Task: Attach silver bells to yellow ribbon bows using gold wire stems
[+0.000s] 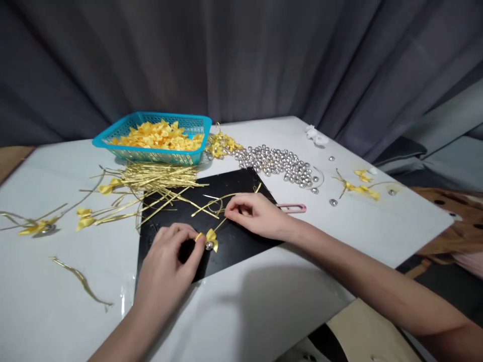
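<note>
Left forearm point(140, 322) is cropped, hand point(168, 256) partly hiding bow point(212, 237).

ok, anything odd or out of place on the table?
Mildly: one gold strand lies alone at near left, apart from the bundle by the blue basket. A few silver beads sit apart, right of the main pile. No damage stands out.

And there's room along the near edge of the tabletop point(256, 301), between the left forearm point(130, 322) and right forearm point(339, 261), up to the black board point(241, 251)! Far edge, the blue basket point(192, 158) blocks its middle; silver beads point(275, 161) spread rightward. A bare lane reaches the right corner, between right forearm and yellow ribbons point(364, 190).
</note>
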### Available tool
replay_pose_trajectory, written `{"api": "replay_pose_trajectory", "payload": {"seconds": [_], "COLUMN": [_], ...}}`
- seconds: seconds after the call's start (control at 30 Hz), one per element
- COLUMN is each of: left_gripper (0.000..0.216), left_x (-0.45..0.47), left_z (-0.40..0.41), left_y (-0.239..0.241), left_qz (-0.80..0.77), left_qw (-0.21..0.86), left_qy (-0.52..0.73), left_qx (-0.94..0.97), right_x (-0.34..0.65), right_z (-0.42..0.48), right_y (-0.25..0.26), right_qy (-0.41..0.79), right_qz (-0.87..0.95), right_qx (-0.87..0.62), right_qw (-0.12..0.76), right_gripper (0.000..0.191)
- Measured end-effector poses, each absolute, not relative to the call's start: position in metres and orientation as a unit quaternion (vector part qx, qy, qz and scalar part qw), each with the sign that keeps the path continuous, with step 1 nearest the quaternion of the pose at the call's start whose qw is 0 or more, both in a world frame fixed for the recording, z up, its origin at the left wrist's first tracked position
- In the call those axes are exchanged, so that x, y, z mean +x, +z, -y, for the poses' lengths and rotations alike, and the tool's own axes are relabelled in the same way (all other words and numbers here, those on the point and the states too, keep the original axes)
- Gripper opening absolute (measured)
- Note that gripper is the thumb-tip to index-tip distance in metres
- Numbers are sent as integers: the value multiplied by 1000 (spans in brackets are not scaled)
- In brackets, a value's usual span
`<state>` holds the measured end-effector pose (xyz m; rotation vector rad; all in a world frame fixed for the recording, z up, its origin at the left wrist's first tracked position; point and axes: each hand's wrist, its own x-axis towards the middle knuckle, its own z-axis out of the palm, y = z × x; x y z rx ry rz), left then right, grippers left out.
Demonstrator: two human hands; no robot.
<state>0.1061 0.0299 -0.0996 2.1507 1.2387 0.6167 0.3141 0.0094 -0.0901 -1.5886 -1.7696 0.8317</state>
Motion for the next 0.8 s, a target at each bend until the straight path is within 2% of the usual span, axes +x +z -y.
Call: {"api": "replay_pose_trajectory", "payload": {"seconds": [0.1,0.27,0.47,0.57,0.8], "left_gripper": [23,14,15,16,17], "left_x": [103,105,104,104,105], "left_z": [-34,-35,-32,-33,-38], "left_y": [-103,-109,-106,-106,-108], "left_qz": [-457,-460,-439,-439,-470], "left_qw": [226,245,246,254,319], "left_qy": [220,259,316,317,331], "left_qx": [832,813,804,801,753], "right_x": [314,295,263,260,266], "right_z": [-21,-72,-127,-132,-133], "right_y": [-89,-80,-82,-79,-58], "right_qy": [233,141,107,92,70], "right_qz": [682,734,753,747,732], "right_qx": [-629,-621,-635,-648,-673], "right_qw": [293,236,135,120,82], "right_gripper": [10,14,27,33,32]}}
